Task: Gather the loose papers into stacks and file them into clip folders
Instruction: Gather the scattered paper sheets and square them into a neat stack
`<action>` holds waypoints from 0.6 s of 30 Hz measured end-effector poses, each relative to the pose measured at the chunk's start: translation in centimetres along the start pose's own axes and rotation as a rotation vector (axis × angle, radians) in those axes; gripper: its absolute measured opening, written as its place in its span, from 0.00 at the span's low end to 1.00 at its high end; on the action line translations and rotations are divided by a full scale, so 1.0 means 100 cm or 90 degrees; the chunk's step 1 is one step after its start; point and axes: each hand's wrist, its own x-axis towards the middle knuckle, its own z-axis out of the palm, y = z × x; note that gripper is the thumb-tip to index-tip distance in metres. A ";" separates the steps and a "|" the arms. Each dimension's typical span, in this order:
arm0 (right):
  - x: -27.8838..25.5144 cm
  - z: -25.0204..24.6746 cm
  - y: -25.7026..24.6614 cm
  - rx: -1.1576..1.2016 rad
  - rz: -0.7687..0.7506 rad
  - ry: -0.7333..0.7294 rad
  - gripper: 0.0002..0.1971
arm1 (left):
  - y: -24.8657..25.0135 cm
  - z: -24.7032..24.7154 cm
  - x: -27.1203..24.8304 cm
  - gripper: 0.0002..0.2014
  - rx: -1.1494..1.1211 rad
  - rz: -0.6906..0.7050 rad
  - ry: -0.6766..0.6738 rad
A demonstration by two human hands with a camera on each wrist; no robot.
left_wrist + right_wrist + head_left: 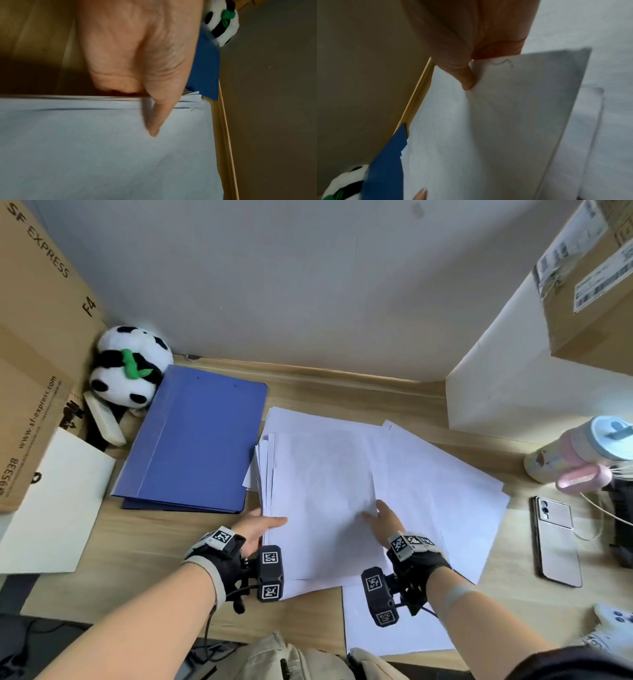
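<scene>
Two hands are on the paper stack (322,491) at the middle of the table (144,546), one at each side of its near end. The left hand (255,529) takes the stack's left edge: its thumb lies flat on the top sheet, and in the left wrist view the thumb (155,121) presses down on the white page while the other fingers go out of sight under the staggered edges, so it is a pinch on the pile. Over on the other side, the right hand (385,520) has the right edge of the top sheets, thumb on top, and the right wrist view shows that thumb (466,79) clamping a page that is raised and curling away from the sheets below.

More loose sheets (442,484) fan out to the right under the stack, with another sheet (390,628) at the near table edge. Just to the left of the stack lie the blue clip folders (195,440), closed and flat, touching the paper's left corners. Behind them sits a panda plush (128,368) against a cardboard box (34,347). Well off to the right lie a phone (556,539) and a pink and blue bottle (582,453).
</scene>
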 end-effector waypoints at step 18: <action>0.019 -0.029 -0.014 0.194 0.111 0.070 0.19 | -0.008 -0.023 0.001 0.20 0.047 0.025 0.057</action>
